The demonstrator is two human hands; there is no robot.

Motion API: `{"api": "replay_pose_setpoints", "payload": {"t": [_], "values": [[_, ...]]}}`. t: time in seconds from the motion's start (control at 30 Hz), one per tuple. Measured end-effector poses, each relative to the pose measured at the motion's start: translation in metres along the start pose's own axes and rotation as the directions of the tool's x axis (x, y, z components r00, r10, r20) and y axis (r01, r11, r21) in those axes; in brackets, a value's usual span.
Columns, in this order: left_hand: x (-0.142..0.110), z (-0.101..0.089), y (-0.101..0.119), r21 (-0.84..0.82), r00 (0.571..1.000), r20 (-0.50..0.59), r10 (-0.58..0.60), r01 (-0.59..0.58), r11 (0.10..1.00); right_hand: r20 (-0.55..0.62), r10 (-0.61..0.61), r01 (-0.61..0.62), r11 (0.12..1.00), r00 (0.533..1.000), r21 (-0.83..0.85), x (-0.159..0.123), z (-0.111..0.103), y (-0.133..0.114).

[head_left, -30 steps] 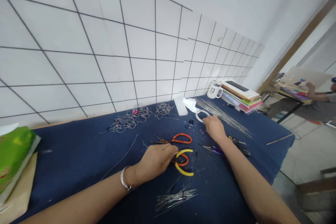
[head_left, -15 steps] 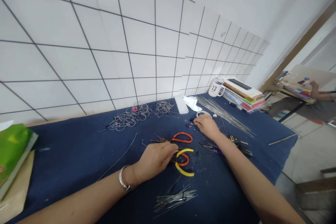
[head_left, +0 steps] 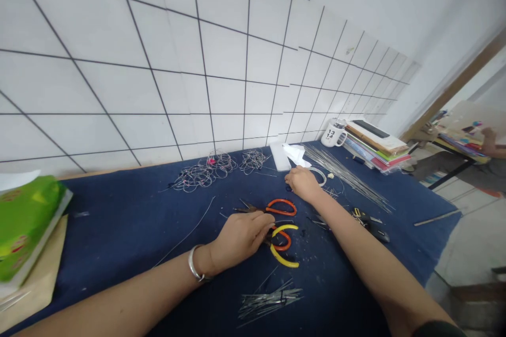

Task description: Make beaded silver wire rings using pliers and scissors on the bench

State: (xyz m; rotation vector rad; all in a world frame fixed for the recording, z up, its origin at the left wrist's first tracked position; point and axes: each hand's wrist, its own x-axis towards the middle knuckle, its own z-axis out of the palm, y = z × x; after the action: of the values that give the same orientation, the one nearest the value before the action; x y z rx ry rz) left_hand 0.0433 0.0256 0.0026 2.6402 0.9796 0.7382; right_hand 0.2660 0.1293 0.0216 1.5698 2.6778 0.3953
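My left hand point(head_left: 241, 237), with a silver bangle at the wrist, is closed in a pinch above the middle of the cloth. A thin wire point(head_left: 285, 221) sticks out from its fingertips. Right beside it lie orange-handled scissors point(head_left: 281, 207) and yellow-handled pliers point(head_left: 285, 260), their metal ends partly behind the hand. Farther off, my right hand point(head_left: 303, 183) reaches down to the cloth with its fingers together, near a small dark ring point(head_left: 288, 188) and a white round loop point(head_left: 319, 175). What its fingertips grip is hidden.
Coiled wire point(head_left: 193, 178) lies along the tiled wall. A bundle of short wires point(head_left: 271, 299) is in front, long rods point(head_left: 348, 176) at the back right. A mug point(head_left: 333, 133), stacked books point(head_left: 375, 145), a cutter point(head_left: 369, 224) and a green packet point(head_left: 29, 226) stand around.
My right hand has shifted over the small dark pieces and now covers most of them. My left hand keeps its pinch beside the tools. The whole view has turned slightly left.
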Motion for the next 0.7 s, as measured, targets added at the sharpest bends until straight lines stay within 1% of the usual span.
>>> {"api": "replay_pose_setpoints", "payload": {"t": [0.2, 0.37, 0.47, 0.57, 0.7], "values": [[0.001, 0.000, 0.000, -0.034, 1.000, 0.015, -0.016, 0.016, 0.999, 0.001, 0.011, -0.011, 0.999, 1.000, -0.043, 0.004, -0.002, -0.009], [0.001, 0.002, -0.001, -0.030, 1.000, 0.022, -0.021, 0.021, 0.999, 0.002, 0.066, -0.066, 0.996, 0.998, -0.055, 0.008, -0.002, -0.016], [0.001, 0.004, -0.001, -0.017, 1.000, 0.003, -0.011, 0.011, 1.000, 0.012, 0.100, -0.099, 0.994, 0.995, -0.047, 0.013, 0.000, -0.021], [0.001, 0.005, -0.003, -0.022, 0.999, -0.021, -0.026, 0.026, 0.999, 0.029, 0.115, -0.115, 0.993, 0.993, -0.028, 0.019, 0.002, -0.023], [-0.001, 0.008, -0.006, -0.036, 0.999, -0.019, -0.035, 0.035, 0.999, 0.043, 0.140, -0.140, 0.990, 0.989, -0.013, 0.020, -0.003, -0.021]]}}
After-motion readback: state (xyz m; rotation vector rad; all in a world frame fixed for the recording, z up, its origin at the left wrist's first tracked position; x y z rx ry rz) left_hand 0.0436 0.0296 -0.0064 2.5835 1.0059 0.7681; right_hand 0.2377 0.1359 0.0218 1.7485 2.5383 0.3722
